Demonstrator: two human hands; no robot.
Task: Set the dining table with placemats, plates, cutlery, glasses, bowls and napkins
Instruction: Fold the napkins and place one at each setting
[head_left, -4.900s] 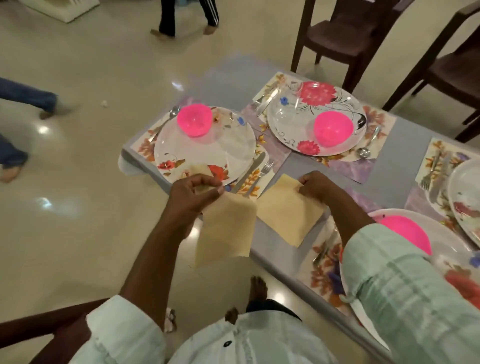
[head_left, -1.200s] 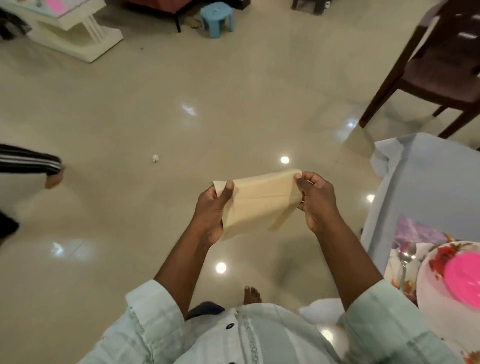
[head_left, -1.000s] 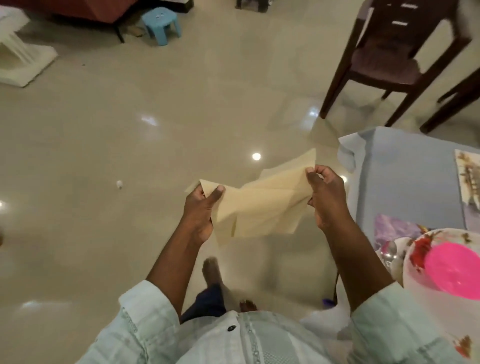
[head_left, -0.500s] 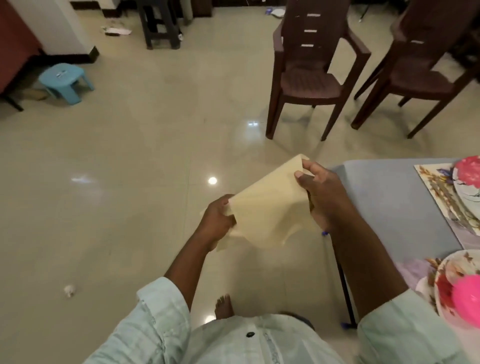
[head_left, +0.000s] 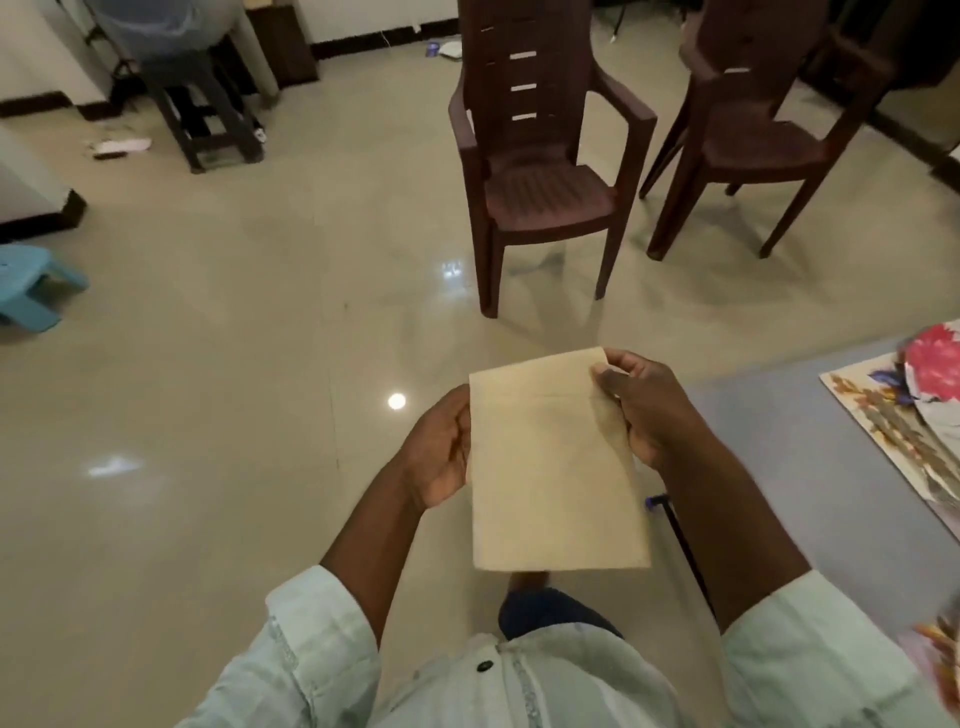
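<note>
Glossy beige floor tiles (head_left: 218, 364) fill most of the view, catching ceiling-light reflections.

Far left: pale blue plastic stool (head_left: 26, 283), partly cut by the frame edge. Idle; no part in the task.

Upper left: dark stand (head_left: 200, 122) against the wall, carrying a translucent container that is too cropped to identify.

Centre top: brown plastic armchair (head_left: 540, 171), standing well apart from the table, facing the camera. A second brown chair (head_left: 753, 135) stands to its right — both probably pulled clear to leave walking room during setting.

Centre foreground: left hand (head_left: 441, 452), fingers curled round the left edge of the napkin, thumb hidden behind the cloth.

Napkin (head_left: 553, 467) — cream, folded to a neat upright rectangle, held in the air above the floor, just left of the table and not touching it. A crease crosses near the top. It appears to be held flat so the fold keeps its shape before laying.

Right hand (head_left: 639, 410), pinching the napkin's upper right corner, thumb on the front face.

Right: table with grey-blue cloth (head_left: 789, 467), its near part bare.

Far right: floral placemat (head_left: 883, 421) with a flowered plate (head_left: 935, 364) on it, both cropped.

Judgement: folding looks complete; placing beside a setting comes next.
</note>
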